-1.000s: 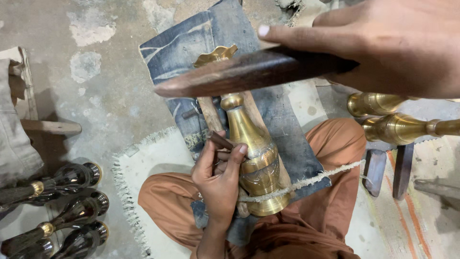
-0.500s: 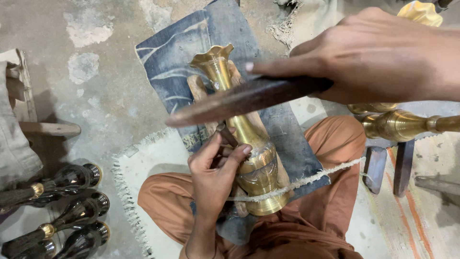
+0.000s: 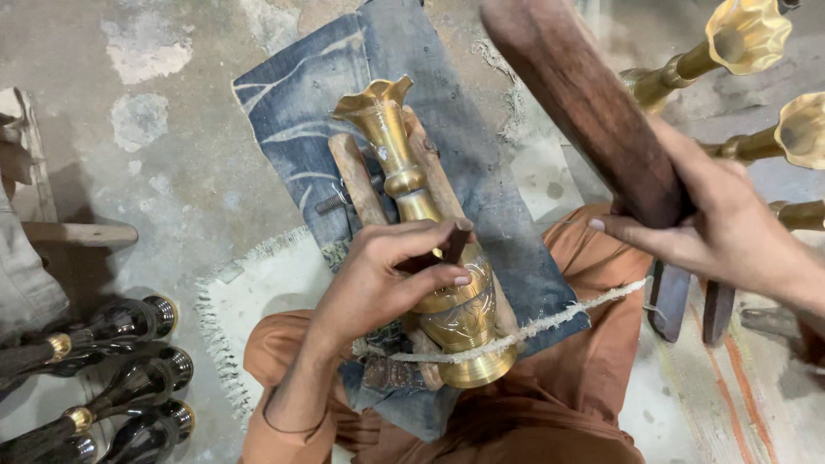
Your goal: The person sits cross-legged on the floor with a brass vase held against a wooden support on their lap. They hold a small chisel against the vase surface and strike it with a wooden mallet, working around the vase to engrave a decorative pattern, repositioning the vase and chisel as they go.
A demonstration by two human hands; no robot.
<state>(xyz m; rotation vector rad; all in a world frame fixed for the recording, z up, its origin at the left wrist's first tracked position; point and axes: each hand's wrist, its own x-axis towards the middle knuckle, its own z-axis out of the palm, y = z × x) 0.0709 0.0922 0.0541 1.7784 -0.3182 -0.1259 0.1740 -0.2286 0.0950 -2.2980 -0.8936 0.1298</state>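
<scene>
Nearest you, the brass vase (image 3: 438, 283) lies on its side across your lap, foot toward you and flared mouth pointing away, cradled between two wooden rails (image 3: 357, 176) on a denim cloth (image 3: 301, 103) and lashed down near the foot by a frayed cord (image 3: 559, 314). Your left hand (image 3: 387, 275) is closed on a small dark chisel (image 3: 451, 245), its tip set on the vase's belly. The vase looks rigid, fairly heavy and slick, and its thin polished wall would dent easily, so steady it at the belly or neck, not the fluted lip. Your right hand (image 3: 713, 232) grips a wooden mallet (image 3: 584, 103), raised at the right. Half a second ago that mallet lay low and flat across the vase's neck; now it is swung up and clear, uncovering the mouth. Farther right lie more brass vases (image 3: 748, 39); at near left, black ones (image 3: 129, 322).
</scene>
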